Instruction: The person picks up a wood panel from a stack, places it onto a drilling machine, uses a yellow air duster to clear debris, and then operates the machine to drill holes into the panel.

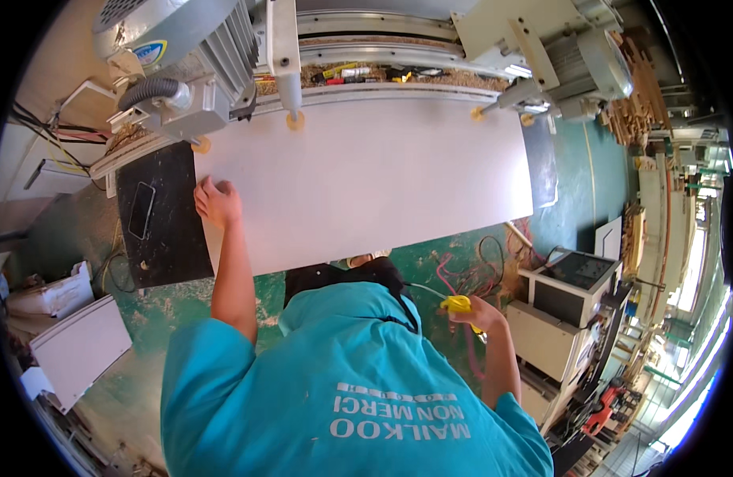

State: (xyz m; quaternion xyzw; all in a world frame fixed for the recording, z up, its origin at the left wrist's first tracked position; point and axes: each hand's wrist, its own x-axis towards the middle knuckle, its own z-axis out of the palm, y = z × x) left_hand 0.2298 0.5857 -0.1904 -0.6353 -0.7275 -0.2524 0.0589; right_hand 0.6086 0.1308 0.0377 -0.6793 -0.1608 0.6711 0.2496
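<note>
Lying flat on the bench (163, 242), the white board (366, 175) looks stiff and maybe heavy, best held by both ends, with the left hand (218, 203) curled at its left edge and the right hand (485, 314) wrapped round a yellow tool (456, 304).

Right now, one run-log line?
left hand: on white rectangular panel, left edge | right hand: gripping yellow handheld tool | dark rectangular phone: on black flat surface, left of panel

The person's left arm (235, 274) is stretched forward, left hand (219, 203) with fingers curled; the right arm (501, 362) is lower, right hand (486, 315) gripping.
</note>
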